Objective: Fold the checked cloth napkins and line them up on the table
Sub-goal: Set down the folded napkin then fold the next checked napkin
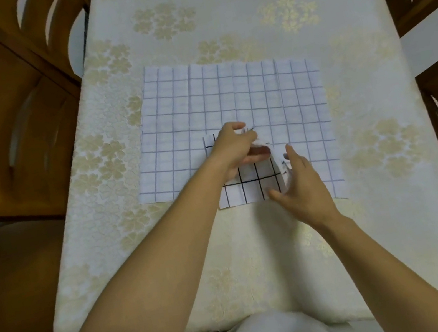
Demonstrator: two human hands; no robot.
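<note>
Head view: the black-checked napkin, mid-fold, lies on the flat blue-checked napkin toward the desk's near edge. The left hand pinches its raised flap, and the right hand is open at its right edge. Next, probably, the flap needs laying flat and pressing.

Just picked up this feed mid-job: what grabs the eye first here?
A large blue-checked cloth lies spread flat mid-table on the floral tablecloth. At its near edge lies a smaller black-checked napkin; the left hand pinches a lifted fold at its far side, and the right hand is open by its raised right edge. Wooden chairs flank the table.
</note>
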